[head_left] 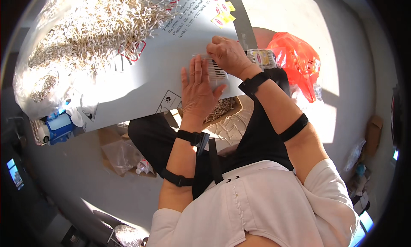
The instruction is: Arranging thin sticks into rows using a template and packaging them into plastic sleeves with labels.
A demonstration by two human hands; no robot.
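Note:
A clear flat packet of cotton swabs (pixel 217 70) lies on the grey printed board in front of me, its swabs side by side in a row. My left hand (pixel 198 93) rests flat over the packet's left part, fingers stretched and thumb apart. At the packet's far right edge, my right hand (pixel 229 54) is closed with curled fingers; its fingertips are hidden, so what they grip cannot be made out. Loose cotton swabs (pixel 102 31) form a large heap in clear plastic on the left of the board (pixel 141 93).
Filled swab packets (pixel 262 58) sit by the board's right edge, beside a red plastic bag (pixel 297 58). Yellow labels (pixel 222 19) lie at the far edge. A blue and white object (pixel 60 127) is at the near left corner. Below the board stands a cardboard box (pixel 231 110) with swabs.

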